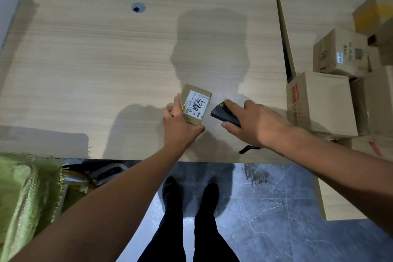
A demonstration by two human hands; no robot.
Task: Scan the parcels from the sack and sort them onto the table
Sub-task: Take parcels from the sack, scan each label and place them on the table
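At the bottom centre of the frame the person's dark shoes (190, 198) stand on grey marbled floor, and the green woven sack (27, 195) slumps at the lower left against the near edge of the table (95, 59). Both bare forearms reach up from the bottom corners over that edge. The left hand (178, 123) has its grip closed around a small brown parcel (195, 104), thumb along the lower right corner and fingers on the left side, tilting its white label with black handwriting up toward the camera just above centre. Just beside it, the right hand (253, 121) lies palm down with its grip clasped on a dark handheld scanner (223, 112), index finger stretched along the top, its nose aimed at the parcel. A black strap (247, 149) trails under the wrist. Further off, at the right edge, sorted cardboard boxes (331, 83) stand stacked. A round cable hole (138, 8) sits at the upper left.
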